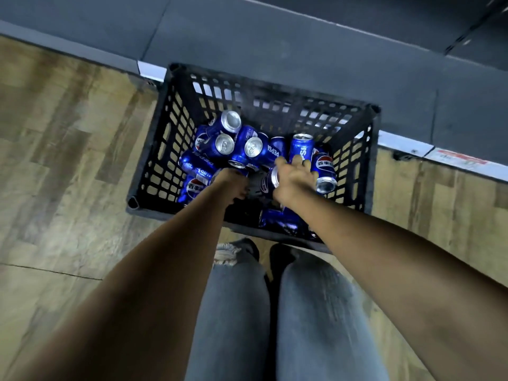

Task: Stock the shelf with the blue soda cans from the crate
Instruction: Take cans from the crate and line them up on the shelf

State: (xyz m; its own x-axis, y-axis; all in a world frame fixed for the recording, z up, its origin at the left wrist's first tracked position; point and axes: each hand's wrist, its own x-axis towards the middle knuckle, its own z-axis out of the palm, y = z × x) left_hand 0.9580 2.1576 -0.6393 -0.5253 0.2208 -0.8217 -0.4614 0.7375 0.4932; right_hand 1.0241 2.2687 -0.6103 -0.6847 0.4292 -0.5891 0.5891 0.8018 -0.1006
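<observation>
Ideally each hand took one can squarely, since the left hand reached down, its grip hidden, while the right hand spread over cans at the crate's four o'clock.

The crate was black, its walls pierced in a lattice pattern. The cans were blue with silver ends and a red, white and blue emblem. The floor was brown woodgrain planking, the shelf dark grey, and the jeans faded grey-blue.
</observation>
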